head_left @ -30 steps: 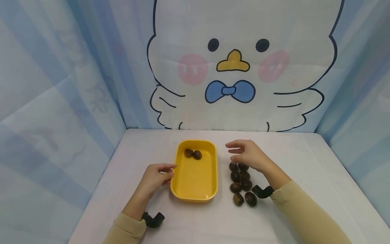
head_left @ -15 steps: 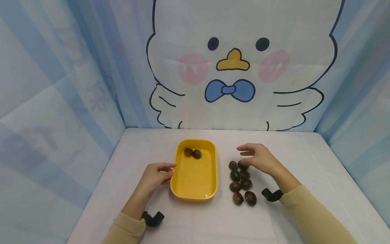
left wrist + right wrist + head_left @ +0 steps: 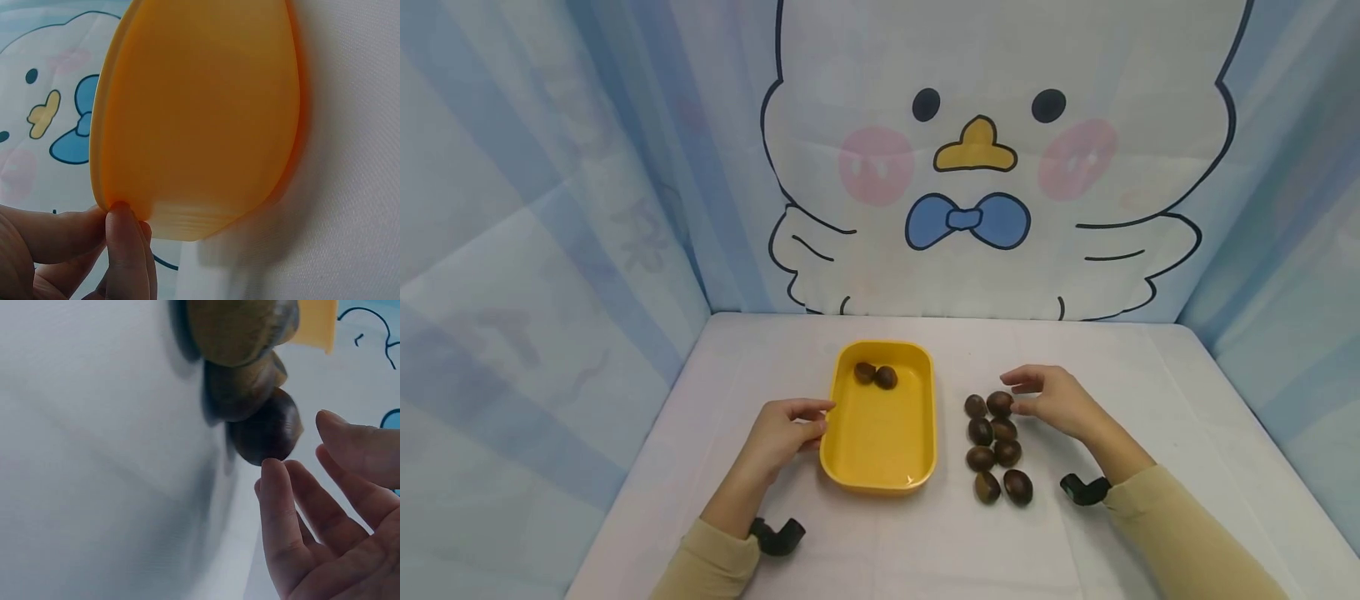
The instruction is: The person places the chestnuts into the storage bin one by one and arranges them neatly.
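A yellow tray (image 3: 878, 446) stands on the table, two chestnuts (image 3: 886, 377) at its far end. My left hand (image 3: 786, 429) holds the tray's left rim; in the left wrist view, thumb and finger pinch the edge of the tray (image 3: 200, 112). To the right of the tray, several more chestnuts (image 3: 1007, 452) lie in two columns. My right hand (image 3: 1060, 404) is beside the far chestnut of the right column (image 3: 999, 404), its fingers loosely bent and holding nothing. In the right wrist view a fingertip is right at that chestnut (image 3: 265, 428); whether it touches, I cannot tell.
A white cloth-like surface covers the table (image 3: 880, 550). Behind it hangs a curtain (image 3: 970, 275) with a cartoon bird, and blue-striped curtains (image 3: 550, 250) close both sides. Dark wrist mounts (image 3: 1084, 490) sit at both sleeves.
My right hand has moved right and slightly nearer, from above the far chestnuts to the right side of the right column. The left hand, tray and chestnuts show no visible shift.
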`<action>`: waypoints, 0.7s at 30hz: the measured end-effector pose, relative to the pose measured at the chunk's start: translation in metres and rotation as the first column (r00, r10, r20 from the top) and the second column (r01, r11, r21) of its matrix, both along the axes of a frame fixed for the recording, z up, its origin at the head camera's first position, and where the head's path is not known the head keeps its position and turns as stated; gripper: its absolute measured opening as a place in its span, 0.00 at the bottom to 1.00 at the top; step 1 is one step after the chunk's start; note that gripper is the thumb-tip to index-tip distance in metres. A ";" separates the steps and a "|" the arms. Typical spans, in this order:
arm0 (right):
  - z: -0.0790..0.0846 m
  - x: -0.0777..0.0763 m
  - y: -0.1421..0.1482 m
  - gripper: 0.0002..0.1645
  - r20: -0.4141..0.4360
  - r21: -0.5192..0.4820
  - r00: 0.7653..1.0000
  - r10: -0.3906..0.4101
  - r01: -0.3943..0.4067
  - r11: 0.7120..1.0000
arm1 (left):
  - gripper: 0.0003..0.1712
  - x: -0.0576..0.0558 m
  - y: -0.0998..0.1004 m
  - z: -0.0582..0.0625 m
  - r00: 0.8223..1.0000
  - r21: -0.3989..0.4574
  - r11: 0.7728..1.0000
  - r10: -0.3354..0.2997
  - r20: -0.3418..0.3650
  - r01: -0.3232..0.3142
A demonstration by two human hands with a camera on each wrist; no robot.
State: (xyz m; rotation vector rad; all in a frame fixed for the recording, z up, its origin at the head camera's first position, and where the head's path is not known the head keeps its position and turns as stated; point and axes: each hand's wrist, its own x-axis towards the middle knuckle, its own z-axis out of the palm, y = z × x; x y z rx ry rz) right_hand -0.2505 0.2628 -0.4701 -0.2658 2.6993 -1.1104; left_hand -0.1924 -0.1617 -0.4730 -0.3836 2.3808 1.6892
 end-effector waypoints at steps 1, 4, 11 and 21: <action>-0.002 -0.001 0.001 0.29 -0.003 -0.001 1.000 0.005 -0.005 1.000 | 0.19 0.000 0.000 0.000 1.000 -0.002 1.000 0.002 0.001 -0.002; -0.009 -0.003 0.002 0.27 -0.005 -0.014 1.000 0.004 -0.004 1.000 | 0.19 0.000 0.000 0.000 1.000 -0.002 1.000 0.002 0.000 -0.002; -0.018 -0.005 0.002 0.26 0.020 -0.050 1.000 0.000 0.001 0.999 | 0.19 0.000 0.001 -0.002 1.000 0.003 1.000 0.001 0.000 -0.001; -0.024 -0.005 -0.002 0.24 0.046 -0.055 0.998 -0.031 0.034 0.998 | 0.19 0.000 0.001 -0.003 1.000 0.000 1.000 0.008 0.002 -0.008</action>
